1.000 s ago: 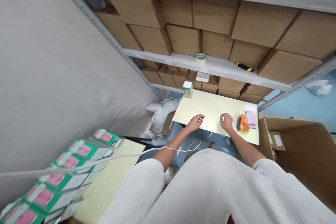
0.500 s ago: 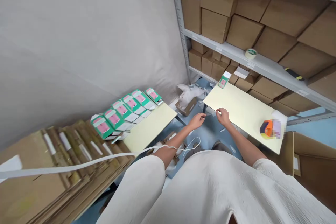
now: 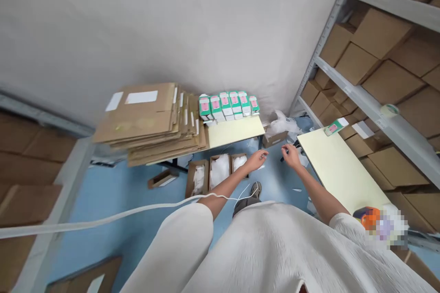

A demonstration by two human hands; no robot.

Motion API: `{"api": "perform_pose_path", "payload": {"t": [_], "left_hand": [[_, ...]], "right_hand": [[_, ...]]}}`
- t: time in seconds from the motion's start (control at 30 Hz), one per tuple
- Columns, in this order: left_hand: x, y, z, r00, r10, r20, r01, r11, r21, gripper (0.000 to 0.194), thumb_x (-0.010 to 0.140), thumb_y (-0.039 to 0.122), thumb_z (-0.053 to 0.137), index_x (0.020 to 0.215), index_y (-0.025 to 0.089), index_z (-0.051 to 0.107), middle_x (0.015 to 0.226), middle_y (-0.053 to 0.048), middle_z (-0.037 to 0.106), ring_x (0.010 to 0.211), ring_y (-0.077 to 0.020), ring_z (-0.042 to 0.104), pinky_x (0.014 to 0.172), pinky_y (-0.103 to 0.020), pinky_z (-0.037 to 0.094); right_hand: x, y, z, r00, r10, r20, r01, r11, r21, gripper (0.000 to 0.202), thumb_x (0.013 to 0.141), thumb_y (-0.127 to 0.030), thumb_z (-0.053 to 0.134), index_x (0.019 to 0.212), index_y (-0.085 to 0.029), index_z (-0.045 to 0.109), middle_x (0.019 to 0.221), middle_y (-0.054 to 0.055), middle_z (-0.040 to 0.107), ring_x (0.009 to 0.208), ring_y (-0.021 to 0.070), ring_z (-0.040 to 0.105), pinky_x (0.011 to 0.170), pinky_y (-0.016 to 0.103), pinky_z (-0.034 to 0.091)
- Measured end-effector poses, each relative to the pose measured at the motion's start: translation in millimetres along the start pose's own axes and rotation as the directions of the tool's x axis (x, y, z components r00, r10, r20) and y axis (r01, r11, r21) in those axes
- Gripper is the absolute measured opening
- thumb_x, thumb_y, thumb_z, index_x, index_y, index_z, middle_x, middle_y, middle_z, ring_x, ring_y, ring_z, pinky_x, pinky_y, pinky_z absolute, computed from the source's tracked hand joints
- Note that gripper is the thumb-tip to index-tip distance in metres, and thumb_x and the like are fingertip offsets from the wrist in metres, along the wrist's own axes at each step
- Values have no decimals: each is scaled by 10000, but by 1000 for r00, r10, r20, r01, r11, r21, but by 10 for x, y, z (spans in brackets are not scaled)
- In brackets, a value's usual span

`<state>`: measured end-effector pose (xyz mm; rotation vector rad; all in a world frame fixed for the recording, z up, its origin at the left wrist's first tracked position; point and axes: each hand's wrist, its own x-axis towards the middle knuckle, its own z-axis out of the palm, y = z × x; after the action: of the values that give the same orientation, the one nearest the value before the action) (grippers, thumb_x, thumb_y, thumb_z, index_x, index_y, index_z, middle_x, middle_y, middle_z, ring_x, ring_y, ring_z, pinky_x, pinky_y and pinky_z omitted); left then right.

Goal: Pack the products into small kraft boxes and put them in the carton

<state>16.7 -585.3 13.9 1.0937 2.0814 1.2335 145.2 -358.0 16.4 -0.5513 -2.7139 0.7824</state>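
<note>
My left hand [image 3: 257, 160] hangs in front of me with loosely bent fingers, the thumb apart, and no object visible in it. Across a small gap, my right hand [image 3: 290, 154] is likewise loosely bent and holds nothing that I can see. It is nearest to the left edge of the pale yellow table [image 3: 338, 160]. Beyond my left hand, a row of green-and-pink cartons [image 3: 225, 104] stands on another pale table [image 3: 237, 131] against the wall. One more green-and-pink carton [image 3: 333, 128] lies at the far end of the right table.
Flattened cardboard boxes [image 3: 144, 114] are piled left of the carton row. Below, open boxes with white contents [image 3: 220, 171] stand on the blue floor. Shelves of brown boxes [image 3: 392, 82] rise at the right. An orange tape dispenser [image 3: 369, 217] sits near the right table's front. A white cable [image 3: 137, 210] crosses the foreground.
The view has swung left, so the tables and shelves appear farther right and the flattened boxes show whole. Both hands keep nearly the same pose in front of my body.
</note>
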Motion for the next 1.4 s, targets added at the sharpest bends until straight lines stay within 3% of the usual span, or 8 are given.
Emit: {"api": "perform_pose_path", "payload": {"t": [0.13, 0.27, 0.63, 0.8, 0.97, 1.13, 1.27, 1.4], "left_hand": [[-639, -83, -83, 996, -49, -70, 50, 999, 13, 331, 884, 124, 586, 1163, 204, 746, 1217, -82, 774, 1050, -215, 736, 972, -371, 609], [-1145, -193, -319, 981, -109, -161, 113, 994, 12, 345, 895, 120, 562, 1177, 203, 741, 1258, -94, 763, 1081, -219, 733, 978, -376, 607], [-1899, -543, -1352, 900, -146, -411, 185, 981, 58, 375, 915, 121, 551, 1245, 204, 710, 1266, -97, 739, 1018, -200, 736, 997, -376, 598], [-2165, -887, -2081, 859, -147, -490, 197, 979, 51, 413, 930, 111, 538, 1314, 188, 667, 1296, -99, 719, 1014, -184, 732, 991, -354, 594], [-2307, -1233, -3135, 809, -106, -579, 217, 968, 126, 426, 961, 150, 529, 1370, 192, 639, 1354, -116, 676, 1153, -226, 702, 1030, -381, 585], [-2288, -1534, -4096, 788, 17, -615, 244, 909, 338, 508, 917, 111, 569, 1417, 185, 626, 1492, -149, 610, 1424, -301, 556, 1240, -479, 431], [-2159, -1692, -4585, 817, -41, -575, 366, 807, 462, 620, 905, 157, 654, 1516, 176, 551, 1653, -173, 489, 1561, -355, 416, 1302, -552, 317], [-2053, -1776, -4835, 895, -79, -438, 354, 722, 594, 746, 902, 220, 710, 1605, 199, 462, 1758, -169, 347, 1636, -350, 298, 1329, -564, 247]], "right_hand": [[-158, -326, 218, 994, -63, 89, 60, 998, 35, 229, 1015, -305, 509, 1060, -231, 721, 1136, 105, 748, 1114, 281, 650, 1025, 407, 469], [-256, -726, 424, 976, -156, 152, 144, 986, 87, 230, 1014, -305, 512, 1076, -233, 722, 1138, 99, 744, 1090, 273, 651, 999, 391, 472], [151, -2009, 1037, 882, -421, 213, 387, 904, 183, 216, 1005, -269, 533, 1081, -231, 732, 1110, 102, 734, 1081, 278, 645, 1022, 394, 477], [441, -2838, 1482, 824, -524, 216, 485, 849, 211, 212, 1007, -250, 544, 1108, -234, 730, 1139, 98, 736, 1106, 271, 649, 1028, 394, 473], [781, -3693, 1945, 794, -580, 183, 543, 812, 215, 217, 1023, -263, 538, 1126, -246, 728, 1150, 91, 729, 1116, 272, 636, 1030, 400, 473], [1164, -4443, 2389, 762, -613, 210, 589, 790, 170, 273, 997, -254, 571, 1219, -215, 724, 1289, 133, 704, 1221, 303, 610, 1085, 449, 471], [1400, -4899, 2624, 794, -543, 274, 557, 830, 30, 467, 981, -300, 617, 1439, -213, 643, 1608, 162, 542, 1427, 358, 502, 1163, 539, 419], [1559, -5186, 2739, 792, -465, 395, 548, 827, -124, 627, 989, -355, 631, 1588, -213, 515, 1751, 165, 362, 1569, 356, 365, 1235, 565, 329]]}}
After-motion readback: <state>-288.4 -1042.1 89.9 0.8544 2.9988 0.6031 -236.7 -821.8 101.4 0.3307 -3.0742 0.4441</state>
